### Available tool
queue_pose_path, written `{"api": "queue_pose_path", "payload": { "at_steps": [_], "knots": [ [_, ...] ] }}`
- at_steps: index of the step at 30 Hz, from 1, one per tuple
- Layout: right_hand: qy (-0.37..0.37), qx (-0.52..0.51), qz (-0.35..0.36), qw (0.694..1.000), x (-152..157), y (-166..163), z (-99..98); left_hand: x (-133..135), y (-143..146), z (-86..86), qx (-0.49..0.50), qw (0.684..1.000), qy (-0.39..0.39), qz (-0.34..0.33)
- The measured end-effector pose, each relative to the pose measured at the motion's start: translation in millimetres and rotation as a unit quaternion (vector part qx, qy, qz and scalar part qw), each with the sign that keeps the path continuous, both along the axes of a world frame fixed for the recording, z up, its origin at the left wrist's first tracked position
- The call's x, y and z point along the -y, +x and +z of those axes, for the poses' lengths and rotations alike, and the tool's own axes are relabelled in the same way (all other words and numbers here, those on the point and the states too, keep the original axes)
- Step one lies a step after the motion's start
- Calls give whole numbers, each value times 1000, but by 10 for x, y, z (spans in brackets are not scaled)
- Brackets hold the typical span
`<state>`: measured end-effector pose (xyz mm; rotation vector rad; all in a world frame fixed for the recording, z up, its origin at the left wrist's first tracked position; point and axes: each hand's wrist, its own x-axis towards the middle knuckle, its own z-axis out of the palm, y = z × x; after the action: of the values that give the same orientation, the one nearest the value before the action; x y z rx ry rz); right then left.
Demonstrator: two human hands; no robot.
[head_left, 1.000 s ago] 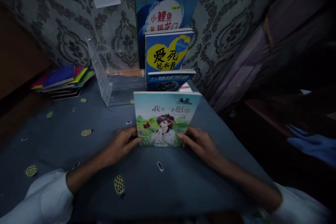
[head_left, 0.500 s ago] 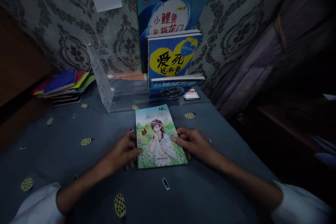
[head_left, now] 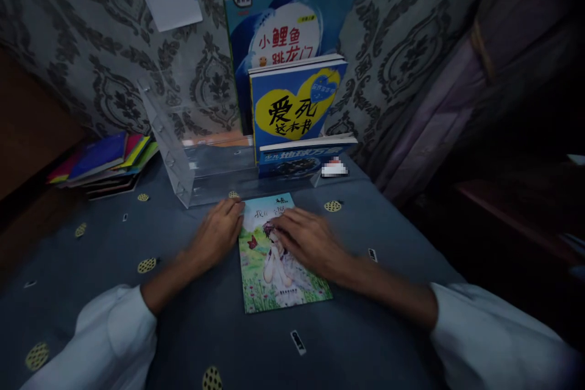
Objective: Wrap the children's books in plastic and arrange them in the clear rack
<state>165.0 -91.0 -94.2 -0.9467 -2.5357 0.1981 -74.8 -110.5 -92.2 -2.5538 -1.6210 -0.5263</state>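
A thin paperback book [head_left: 286, 292] with a drawn figure in a flowery meadow on its cover lies face up on the dark tablecloth. My left hand [head_left: 219, 228] is closed at the upper left edge of this book, its thumb mostly hidden. Across the upper right of the cover rests my right hand [head_left: 308, 237], fingers stretched out and covering part of the title and the figure's head.
Behind the book stands a clear acrylic stepped rack [head_left: 219, 186]. It holds a tall blue-green book [head_left: 274, 3], a blue book with a yellow heart [head_left: 286, 109] and a low blue book [head_left: 292, 161]. A pile of colourful booklets [head_left: 100, 161] lies left. The table edge [head_left: 411, 225] drops off right.
Both hands have moved up from the book's lower sides. My left hand is now at the upper left edge, and my right hand has moved onto the cover. The view has shifted slightly.
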Motion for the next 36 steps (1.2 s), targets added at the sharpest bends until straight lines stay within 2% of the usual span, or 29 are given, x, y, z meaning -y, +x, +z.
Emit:
{"api": "queue_pose_path", "payload": {
  "at_steps": [4, 8, 12, 18, 24, 31, 36],
  "knots": [
    [-2, 15, 79, 997, -149, -361, -84, -40, -1, -161, 19, 1000, 13, -15],
    [-54, 33, 88, 994, -266, -517, -195, -8, -11, -264, 19, 1000, 23, -9],
    [-69, 39, 88, 993, -317, -525, -258, -11, -13, -291, -3, 1000, 19, -2],
    [-59, 35, 73, 995, -358, -398, -298, -18, -14, -266, -8, 1000, 17, -6],
    [-73, 31, 32, 996, -414, -61, -283, 2, -12, -212, -18, 1000, -1, -3],
    [-99, -57, 14, 993, -464, 196, -339, 3, -31, -209, -19, 1000, -23, -9],
    [-164, -132, 7, 978, -504, 214, -255, -68, 13, -184, -69, 996, -41, -43]
  ]
}}
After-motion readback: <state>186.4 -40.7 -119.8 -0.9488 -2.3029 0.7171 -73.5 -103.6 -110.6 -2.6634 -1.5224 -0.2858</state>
